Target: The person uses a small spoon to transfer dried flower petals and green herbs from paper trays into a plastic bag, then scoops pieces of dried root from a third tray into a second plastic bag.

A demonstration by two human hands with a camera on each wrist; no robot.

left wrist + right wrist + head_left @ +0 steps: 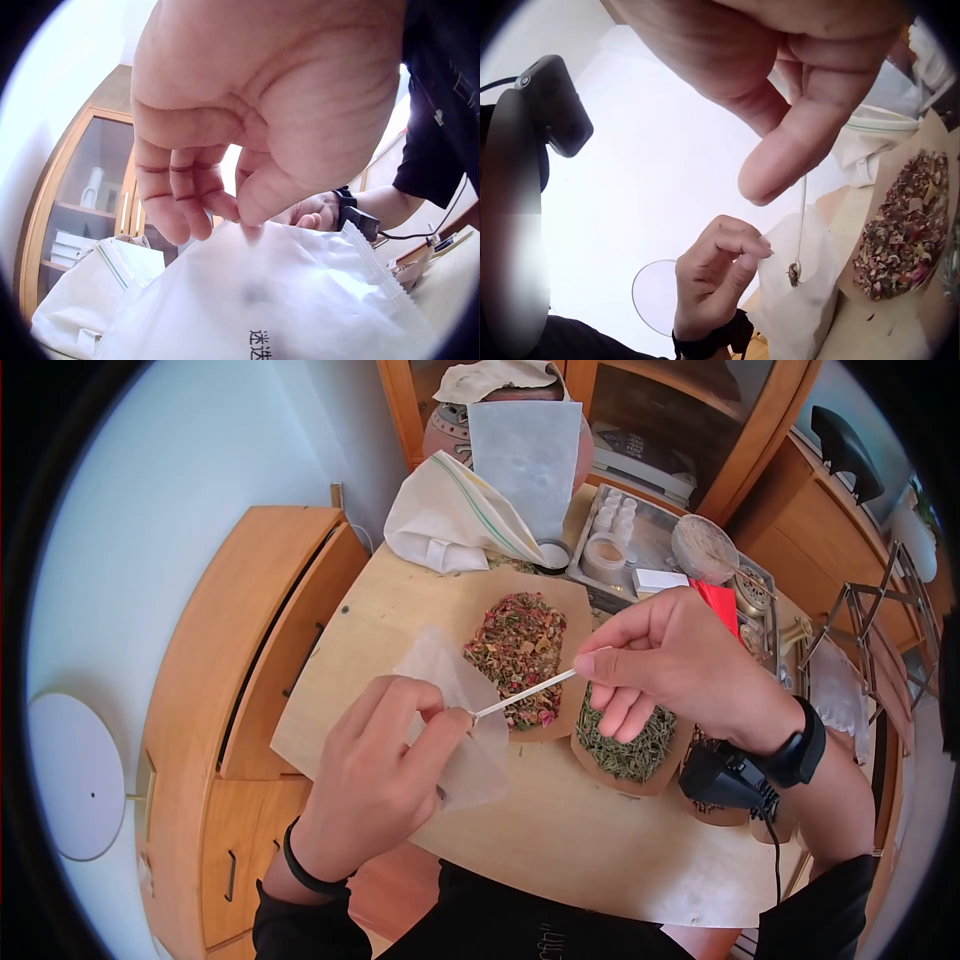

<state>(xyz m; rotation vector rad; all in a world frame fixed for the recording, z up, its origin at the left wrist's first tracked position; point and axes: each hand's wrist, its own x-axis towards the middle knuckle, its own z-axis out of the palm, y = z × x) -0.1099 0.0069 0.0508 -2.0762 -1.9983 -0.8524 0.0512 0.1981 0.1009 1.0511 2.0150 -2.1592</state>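
My left hand (pixel 372 765) pinches the upper edge of a translucent white bag (pixel 191 300) between thumb and fingers. Dark printed characters show low on the bag in the left wrist view. Between thumb and forefinger, my right hand (pixel 690 660) pinches one end of a thin white stick-like strip (pixel 527 692). Its other end reaches down toward the left fingertips, and a small brown clump (pixel 794 274) shows there against the bag. Just behind lies brown paper with mixed dried petals and herbs (pixel 515 645). Green dried herbs (pixel 630 752) lie on another paper below the right hand.
A metal tray (pixel 655 530) with jars stands at the back right, near a red packet (pixel 716 603). A white cloth bag (pixel 450 515) sits at the back of the table (pixel 560 840). A wooden drawer cabinet (pixel 230 650) stands left, a metal rack (pixel 870 610) right.
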